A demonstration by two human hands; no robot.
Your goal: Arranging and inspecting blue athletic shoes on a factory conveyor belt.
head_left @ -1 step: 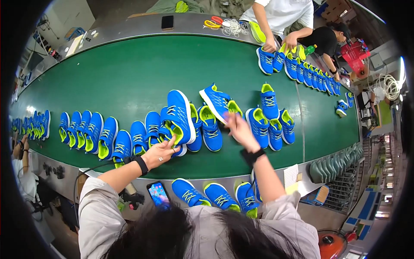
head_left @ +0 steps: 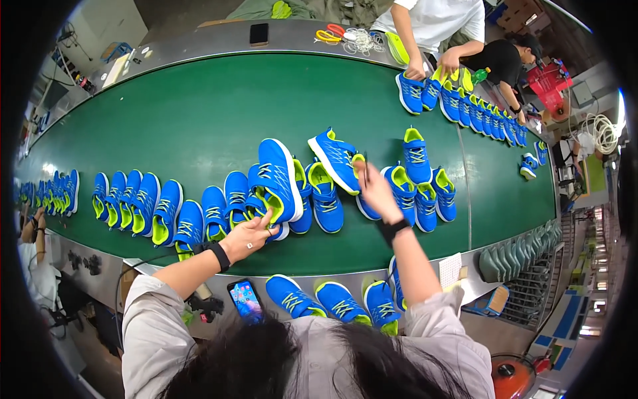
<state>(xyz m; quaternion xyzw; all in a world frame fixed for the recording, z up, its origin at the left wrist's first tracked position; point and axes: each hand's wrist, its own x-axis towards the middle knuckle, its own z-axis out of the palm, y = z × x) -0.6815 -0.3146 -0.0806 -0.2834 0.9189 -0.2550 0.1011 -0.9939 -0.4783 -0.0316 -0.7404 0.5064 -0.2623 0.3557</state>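
Note:
My left hand (head_left: 249, 239) is closed on the heel opening of a blue sneaker (head_left: 274, 174) with lime lining and a white sole. That sneaker is tilted up, toe away from me, above the row on the belt. My right hand (head_left: 377, 193) is closed, with a thin dark stick-like thing (head_left: 366, 163) rising from its fingers; its kind is unclear. Those fingers are beside the heel of another sneaker (head_left: 334, 159), which lies turned sideways; whether they touch it I cannot tell. Below it stands a further sneaker (head_left: 325, 199), and my right hand partly covers others.
Sneakers line the green belt (head_left: 199, 100) to the left. One sneaker (head_left: 417, 156) overlaps others at right, and several lie on the near ledge beside a phone (head_left: 246, 299). Across the belt, a co-worker's hands (head_left: 425, 66) handle sneakers near scissors (head_left: 329, 34) and a second phone (head_left: 259, 33).
My right hand has moved slightly right and away from me, and the thin dark thing now shows in its fingers. My left hand and its sneaker stay put.

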